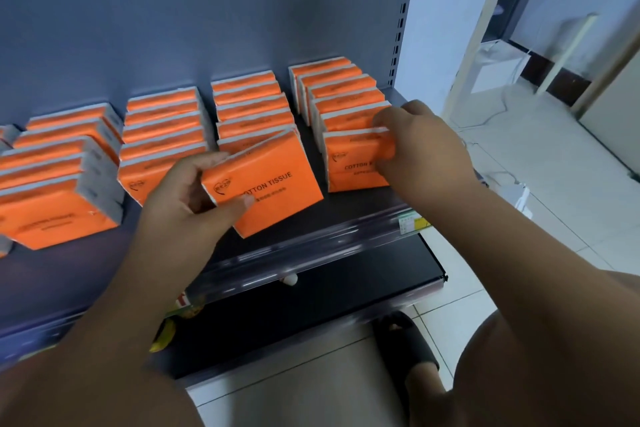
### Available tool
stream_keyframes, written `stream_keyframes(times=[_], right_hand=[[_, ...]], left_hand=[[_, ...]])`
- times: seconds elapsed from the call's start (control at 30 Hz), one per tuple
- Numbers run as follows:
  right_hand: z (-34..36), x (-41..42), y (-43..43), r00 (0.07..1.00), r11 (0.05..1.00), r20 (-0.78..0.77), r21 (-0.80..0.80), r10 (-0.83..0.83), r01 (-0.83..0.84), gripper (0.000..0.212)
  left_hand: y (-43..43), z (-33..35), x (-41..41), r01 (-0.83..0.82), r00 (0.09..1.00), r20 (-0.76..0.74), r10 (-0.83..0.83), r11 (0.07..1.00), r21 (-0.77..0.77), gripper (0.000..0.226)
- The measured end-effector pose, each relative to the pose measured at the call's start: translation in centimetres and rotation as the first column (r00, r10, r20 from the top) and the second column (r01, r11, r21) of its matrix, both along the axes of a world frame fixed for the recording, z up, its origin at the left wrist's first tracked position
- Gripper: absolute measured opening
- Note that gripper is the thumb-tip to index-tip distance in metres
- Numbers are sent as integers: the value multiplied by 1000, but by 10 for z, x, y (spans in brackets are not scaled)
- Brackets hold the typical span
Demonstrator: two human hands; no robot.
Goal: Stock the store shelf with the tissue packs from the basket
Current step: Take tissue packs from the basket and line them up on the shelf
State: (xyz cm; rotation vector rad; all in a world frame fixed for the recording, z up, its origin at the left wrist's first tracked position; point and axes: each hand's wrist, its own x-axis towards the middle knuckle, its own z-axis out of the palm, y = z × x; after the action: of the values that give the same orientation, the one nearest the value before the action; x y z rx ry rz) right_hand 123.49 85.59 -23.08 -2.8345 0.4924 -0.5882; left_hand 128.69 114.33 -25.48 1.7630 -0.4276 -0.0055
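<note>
Head view: we see orange tissue packs in rows on the shelf.
Left hand: pinching a tilted pack.
Right hand: gripping the rightmost row's front pack.

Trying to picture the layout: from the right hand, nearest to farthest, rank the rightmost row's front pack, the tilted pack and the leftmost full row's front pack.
1. The rightmost row's front tissue pack, gripped by the right hand.
2. The tilted tissue pack, centre, in the left hand.
3. The leftmost full row's front tissue pack, far left.
</note>
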Motion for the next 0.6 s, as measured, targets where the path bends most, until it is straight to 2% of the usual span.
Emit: stream_keyframes(times=[0.13, 0.3, 0.6], right_hand=[[-2, 4, 1, 999, 993, 50, -119, -6, 12, 35], [-6, 6, 1, 997, 989, 64, -136, -49, 58, 37], [-11, 6, 10, 990, 986, 90, -118, -104, 115, 41]], left_hand=[[1, -4, -3, 3, 999, -36, -2, 1000, 30, 50], [2, -8, -2, -15, 998, -53, 20, 996, 88, 54], [-5, -8, -6, -57, 994, -83, 68, 990, 130, 44]])
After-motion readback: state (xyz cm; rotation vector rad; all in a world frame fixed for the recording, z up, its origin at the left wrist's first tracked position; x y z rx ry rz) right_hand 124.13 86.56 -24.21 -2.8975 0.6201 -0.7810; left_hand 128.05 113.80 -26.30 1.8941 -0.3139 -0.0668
